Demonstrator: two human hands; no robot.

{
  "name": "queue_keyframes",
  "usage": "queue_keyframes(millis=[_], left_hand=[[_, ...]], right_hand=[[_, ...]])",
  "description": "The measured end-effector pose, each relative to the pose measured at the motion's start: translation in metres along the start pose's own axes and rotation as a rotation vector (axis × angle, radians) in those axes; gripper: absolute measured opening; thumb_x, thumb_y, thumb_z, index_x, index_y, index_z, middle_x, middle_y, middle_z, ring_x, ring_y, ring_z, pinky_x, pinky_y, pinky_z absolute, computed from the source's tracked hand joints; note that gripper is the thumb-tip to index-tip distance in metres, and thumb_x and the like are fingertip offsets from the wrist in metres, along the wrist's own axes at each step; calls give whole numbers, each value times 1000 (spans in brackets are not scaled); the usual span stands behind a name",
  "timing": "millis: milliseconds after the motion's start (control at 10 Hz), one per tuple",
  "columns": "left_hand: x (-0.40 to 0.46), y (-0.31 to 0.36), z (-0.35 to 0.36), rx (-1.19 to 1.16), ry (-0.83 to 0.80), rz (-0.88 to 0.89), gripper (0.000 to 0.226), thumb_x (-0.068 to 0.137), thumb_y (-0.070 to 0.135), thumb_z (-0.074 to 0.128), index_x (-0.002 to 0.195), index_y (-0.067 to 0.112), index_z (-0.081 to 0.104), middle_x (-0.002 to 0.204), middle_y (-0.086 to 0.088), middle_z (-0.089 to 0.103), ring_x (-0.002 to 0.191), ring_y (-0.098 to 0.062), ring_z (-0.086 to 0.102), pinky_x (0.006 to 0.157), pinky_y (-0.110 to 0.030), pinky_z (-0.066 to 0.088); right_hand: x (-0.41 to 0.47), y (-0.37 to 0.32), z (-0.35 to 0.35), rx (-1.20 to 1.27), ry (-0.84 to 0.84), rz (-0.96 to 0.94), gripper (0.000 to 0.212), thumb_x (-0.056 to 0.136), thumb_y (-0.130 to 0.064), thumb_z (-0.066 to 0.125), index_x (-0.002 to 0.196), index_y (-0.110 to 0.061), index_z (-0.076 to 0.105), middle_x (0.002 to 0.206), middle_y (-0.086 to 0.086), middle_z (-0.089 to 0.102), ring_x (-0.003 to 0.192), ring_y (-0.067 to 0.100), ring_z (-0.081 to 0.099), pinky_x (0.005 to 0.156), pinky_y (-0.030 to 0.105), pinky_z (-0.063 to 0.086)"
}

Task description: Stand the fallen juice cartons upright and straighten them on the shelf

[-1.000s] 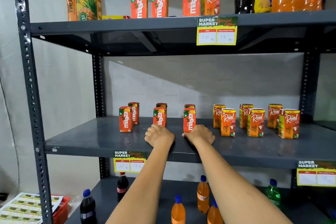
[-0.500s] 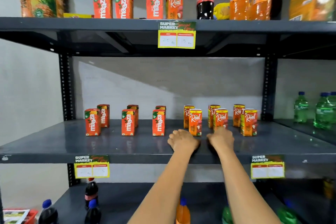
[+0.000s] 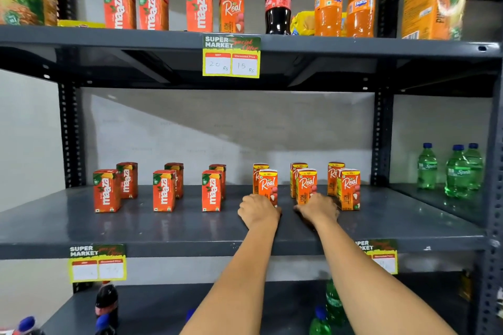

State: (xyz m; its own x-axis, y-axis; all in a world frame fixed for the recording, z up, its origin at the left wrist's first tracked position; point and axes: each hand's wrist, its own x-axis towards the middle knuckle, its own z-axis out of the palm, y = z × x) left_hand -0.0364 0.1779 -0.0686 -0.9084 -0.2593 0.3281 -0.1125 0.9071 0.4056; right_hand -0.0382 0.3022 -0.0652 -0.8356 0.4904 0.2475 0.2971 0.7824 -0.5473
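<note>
Orange cartons (image 3: 268, 185), dark-grey shelf (image 3: 136, 226).

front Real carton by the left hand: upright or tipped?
Upright. The Real carton stands on its base on the shelf, logo reading level, top edge flat. The left hand sits at its base.

Middle shelf (image 3: 136, 228): both hands rest on its surface, the left hand (image 3: 258, 211) just left of the right hand (image 3: 317, 208). Directly behind the left hand stands a Real carton (image 3: 268, 186), a second one behind that. Behind the right hand stands another Real carton pair (image 3: 306, 185); a third pair (image 3: 348, 189) lies just to its right. Six Maaza cartons (image 3: 163, 190), in three front-and-back pairs, stand well left of the left hand. Bottles (image 3: 460, 168) stand far right of the right hand.
</note>
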Motion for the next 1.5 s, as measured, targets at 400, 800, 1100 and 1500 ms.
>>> queue_keyframes(millis=[400,800,1100,1500], left_hand=[[8,-4,2,-1,33,-21,65,87,50,64,128,2,49,122,-12,55,110,-23,59,86,-30,49],[12,-4,8,13,37,-9,63,87,51,62,128,4,49,122,-12,55,110,-24,58,86,-31,48],[11,-7,3,-25,12,-32,65,87,52,61,129,4,50,125,-13,55,114,-24,56,89,-31,47],[1,-62,-81,-81,113,253,24,97,12,49,118,2,57,117,-17,62,106,-31,62,84,-37,51]], right_hand=[[5,5,5,-18,23,-47,61,73,-58,66,114,-14,61,120,11,64,114,32,56,91,39,47],[8,4,8,5,61,-35,55,73,-53,70,109,-11,63,117,12,66,110,32,59,91,40,48],[0,3,1,13,42,-17,70,73,-50,73,124,-6,52,125,13,60,117,33,55,95,41,47],[-44,-50,-33,-34,-8,-102,30,90,-31,56,111,-10,62,110,9,65,100,26,63,73,33,51]])
